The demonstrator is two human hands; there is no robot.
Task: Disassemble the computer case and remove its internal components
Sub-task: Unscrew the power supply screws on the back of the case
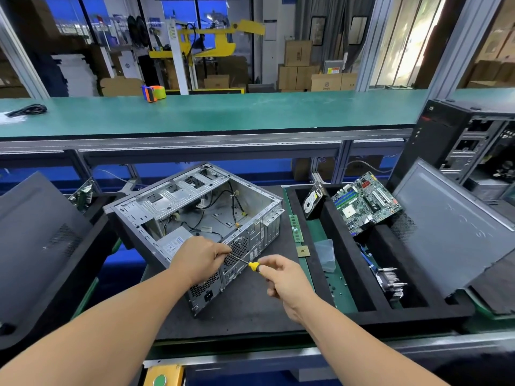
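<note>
A person's right hand [281,282] grips the yellow-and-black handle of a screwdriver [252,265], its shaft running up-left to the left hand [202,259], whose curled fingers pinch the shaft against the rear panel of an open computer case [195,215]. The case lies on its side on the desk [250,307] directly ahead of both hands. Beyond the right hand, a foam tray [348,274] holds a motherboard [367,204], hard drive [313,201] and heatsink [390,282].

Bright, even overhead light, soft shadows, sharp centre; wide-angle bending at edges, window glare upper right.
</note>
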